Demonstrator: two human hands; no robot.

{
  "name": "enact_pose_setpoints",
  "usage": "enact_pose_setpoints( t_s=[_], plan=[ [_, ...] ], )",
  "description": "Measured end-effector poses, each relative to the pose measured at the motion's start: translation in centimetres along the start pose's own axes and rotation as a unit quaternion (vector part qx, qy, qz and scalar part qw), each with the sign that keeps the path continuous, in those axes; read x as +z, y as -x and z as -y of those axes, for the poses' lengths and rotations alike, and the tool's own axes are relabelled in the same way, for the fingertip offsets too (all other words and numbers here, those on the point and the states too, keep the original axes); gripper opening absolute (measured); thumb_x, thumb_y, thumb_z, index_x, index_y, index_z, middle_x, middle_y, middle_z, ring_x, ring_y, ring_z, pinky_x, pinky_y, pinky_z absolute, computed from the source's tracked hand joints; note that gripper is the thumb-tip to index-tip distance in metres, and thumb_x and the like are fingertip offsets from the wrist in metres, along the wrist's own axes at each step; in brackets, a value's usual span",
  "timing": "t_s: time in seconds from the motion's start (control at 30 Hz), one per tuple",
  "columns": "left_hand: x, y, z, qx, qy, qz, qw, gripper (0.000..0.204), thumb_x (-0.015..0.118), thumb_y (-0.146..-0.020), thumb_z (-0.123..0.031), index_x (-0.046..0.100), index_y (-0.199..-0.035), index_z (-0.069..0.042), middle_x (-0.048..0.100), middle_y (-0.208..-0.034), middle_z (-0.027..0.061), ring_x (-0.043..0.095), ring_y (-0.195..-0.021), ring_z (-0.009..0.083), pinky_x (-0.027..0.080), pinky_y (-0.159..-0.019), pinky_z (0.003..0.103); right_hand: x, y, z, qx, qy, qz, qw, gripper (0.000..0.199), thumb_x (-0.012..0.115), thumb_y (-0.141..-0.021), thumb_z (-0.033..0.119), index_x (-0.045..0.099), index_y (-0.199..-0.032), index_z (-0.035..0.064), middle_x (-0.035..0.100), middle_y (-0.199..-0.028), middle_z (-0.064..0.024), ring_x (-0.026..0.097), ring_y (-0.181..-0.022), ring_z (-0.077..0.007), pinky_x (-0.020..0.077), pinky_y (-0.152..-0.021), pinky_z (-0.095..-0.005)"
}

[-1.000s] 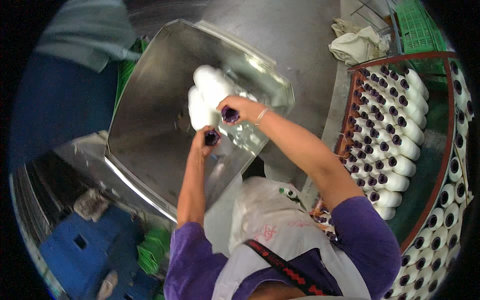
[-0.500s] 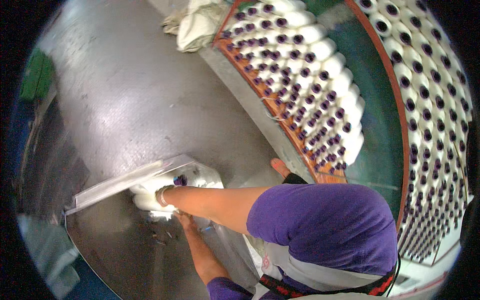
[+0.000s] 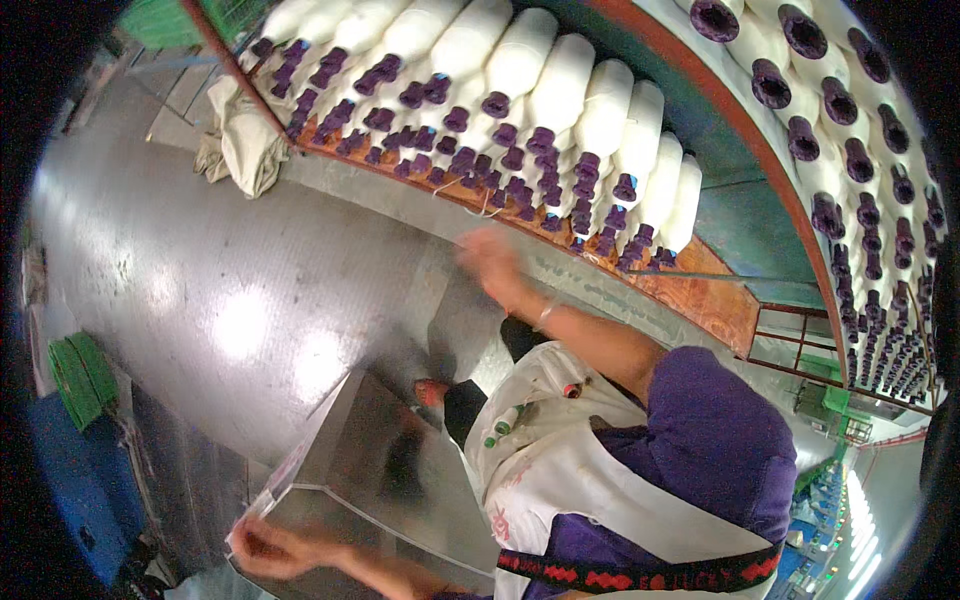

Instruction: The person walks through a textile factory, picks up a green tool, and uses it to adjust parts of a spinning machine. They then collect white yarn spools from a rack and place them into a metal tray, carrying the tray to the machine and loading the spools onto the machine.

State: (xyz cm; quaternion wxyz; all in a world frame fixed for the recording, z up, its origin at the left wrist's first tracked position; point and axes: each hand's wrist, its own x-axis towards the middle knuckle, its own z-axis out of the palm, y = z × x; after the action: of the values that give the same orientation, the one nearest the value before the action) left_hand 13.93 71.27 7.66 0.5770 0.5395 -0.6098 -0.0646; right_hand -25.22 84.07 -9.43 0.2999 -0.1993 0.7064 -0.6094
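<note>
My left hand [image 3: 270, 549] is at the lower left, its fingers curled over the rim of an open grey sheet-metal bin [image 3: 345, 440]. My right hand [image 3: 488, 260], smeared by motion, is raised over the floor and apart from the rack; its fingers cannot be made out clearly. Just beyond it, white yarn bobbins [image 3: 528, 60] with dark purple tube ends lie stacked in rows on a wooden rack shelf [image 3: 715, 290]. Loose white thread [image 3: 482, 205] hangs at the shelf's front edge.
A second bank of bobbins [image 3: 838, 100] stands at the right behind a red-brown rail [image 3: 745, 100]. Beige cloth [image 3: 245, 140] lies by the rack's far-left post. Green mesh [image 3: 80, 375] is at the left. Small green-ended tubes [image 3: 505, 420] sit on my white apron.
My view has turned toward the rack. My right hand has left the white bobbins at the bin and moved up toward the rack. My left hand now grips the bin's rim.
</note>
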Motion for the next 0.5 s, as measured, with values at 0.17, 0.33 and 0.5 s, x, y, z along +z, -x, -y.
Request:
enact_pose_setpoints(
  t_s=[0.17,0.33,0.5],
  plan=[
    [29.4,20.3,-18.5,0.024,0.185,0.635,0.75,0.036,0.065,-0.079,-0.007,0.057,-0.113,0.001,0.061,-0.107,0.0224,0.059,-0.1,0.0371,0.046,-0.088,0.041,-30.8,-6.5,-5.2,0.077,0.19,-0.421,0.884,0.046,0.075,-0.078,0.03,0.054,-0.106,-0.0005,0.057,-0.097,-0.0097,0.055,-0.089,-0.0244,0.0466,-0.077,-0.0367],
    [47.1,37.8,-29.0,-0.008,0.014,0.64,0.769,0.061,0.076,-0.07,-0.042,0.058,-0.111,0.001,0.058,-0.111,0.0147,0.043,-0.117,0.0365,0.039,-0.091,0.05,-38.6,-13.0,-10.5,0.193,-0.089,-0.25,0.945,0.024,0.075,-0.077,0.018,0.067,-0.088,-0.0023,0.063,-0.084,-0.0078,0.058,-0.073,-0.0186,0.0488,-0.068,-0.0338],
    [46.3,42.1,-30.6,-0.011,-0.009,0.641,0.767,0.053,0.073,-0.072,-0.031,0.059,-0.107,0.006,0.058,-0.11,0.0187,0.036,-0.123,0.0452,0.036,-0.097,0.05,-40.0,-13.6,-9.1,0.273,-0.09,-0.195,0.938,0.011,0.067,-0.083,0.014,0.062,-0.081,0.0046,0.061,-0.07,-0.0052,0.059,-0.059,-0.0175,0.0507,-0.056,-0.0296]
  ],
)
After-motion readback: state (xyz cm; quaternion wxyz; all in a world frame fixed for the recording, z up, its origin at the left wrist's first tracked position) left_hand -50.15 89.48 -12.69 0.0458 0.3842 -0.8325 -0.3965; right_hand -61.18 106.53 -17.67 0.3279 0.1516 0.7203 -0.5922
